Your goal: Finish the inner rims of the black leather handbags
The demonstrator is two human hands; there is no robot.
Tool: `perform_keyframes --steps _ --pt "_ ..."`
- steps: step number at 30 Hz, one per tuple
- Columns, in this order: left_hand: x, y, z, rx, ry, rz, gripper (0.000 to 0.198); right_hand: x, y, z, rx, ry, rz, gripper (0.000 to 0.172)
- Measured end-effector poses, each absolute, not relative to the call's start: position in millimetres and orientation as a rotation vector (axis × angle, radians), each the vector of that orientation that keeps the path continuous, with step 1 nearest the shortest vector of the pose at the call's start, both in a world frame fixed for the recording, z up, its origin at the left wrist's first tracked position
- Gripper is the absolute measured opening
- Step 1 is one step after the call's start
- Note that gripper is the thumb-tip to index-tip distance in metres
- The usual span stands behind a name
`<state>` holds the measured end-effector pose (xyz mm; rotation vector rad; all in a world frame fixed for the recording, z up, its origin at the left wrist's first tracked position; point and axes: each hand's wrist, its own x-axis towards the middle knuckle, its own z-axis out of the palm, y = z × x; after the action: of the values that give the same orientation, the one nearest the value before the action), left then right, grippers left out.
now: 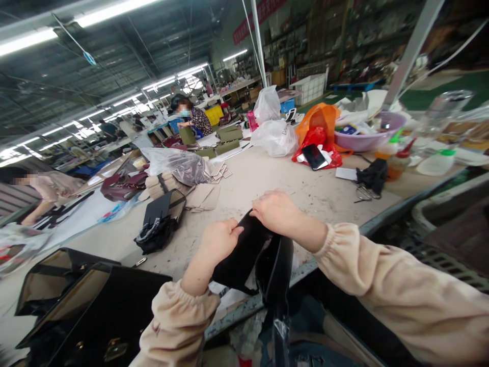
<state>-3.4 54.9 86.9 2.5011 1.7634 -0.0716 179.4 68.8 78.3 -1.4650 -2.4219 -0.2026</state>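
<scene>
A black leather bag [242, 255], or a panel of one, is held up at the table's front edge between my two hands. My left hand [219, 242] pinches its left edge, thumb on top. On the upper edge my right hand [277, 211] grips with curled fingers. The bag's lower part and a black strap [280, 326] hang down toward my lap, where a piece of clear wrap shows. Black bags with metal clasps [110, 311] stand at the lower left. Beyond my left hand lies another black bag piece [162, 219] with black wrapping.
Beige cards [202, 196] and a clear plastic bag [179, 165] lie on the left. Toward the right are a phone [314, 156] on a red bag, a purple basin [367, 140] and glue bottles [399, 160]. Two people [193, 120] sit across the table.
</scene>
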Motion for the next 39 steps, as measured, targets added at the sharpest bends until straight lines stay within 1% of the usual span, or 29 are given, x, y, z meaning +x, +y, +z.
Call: perform_keyframes --steps 15,21,24,29,32,35,37,39 --pt "-3.7 54.2 85.0 2.546 1.749 -0.119 0.03 176.2 69.8 81.8 -1.55 -2.435 -0.131 0.026" --pt "0.7 54.3 91.9 2.554 1.709 -0.14 0.03 175.9 70.1 82.4 -1.541 -2.392 -0.191 0.022" --pt "-0.6 57.1 98.3 2.563 1.646 -0.173 0.03 177.0 71.0 82.3 -1.489 -2.449 -0.168 0.016" --pt "7.0 70.0 108.4 2.563 1.525 -0.219 0.038 176.0 71.9 81.8 -1.476 -2.451 -0.172 0.02" --pt "20.2 77.4 105.1 2.594 1.626 -0.212 0.033 175.9 71.6 83.7 -1.498 -2.446 -0.155 0.02" --pt "28.8 80.1 95.8 2.648 1.706 -0.2 0.036 183.0 69.0 86.8 -1.51 -2.4 -0.073 0.02" --pt "29.6 79.8 90.2 2.669 1.74 -0.185 0.039 192.7 65.2 86.8 -1.444 -2.29 -0.02 0.024" --pt "28.7 79.3 87.4 2.665 1.778 -0.182 0.038 204.3 60.1 83.3 -1.397 -2.125 0.025 0.032"
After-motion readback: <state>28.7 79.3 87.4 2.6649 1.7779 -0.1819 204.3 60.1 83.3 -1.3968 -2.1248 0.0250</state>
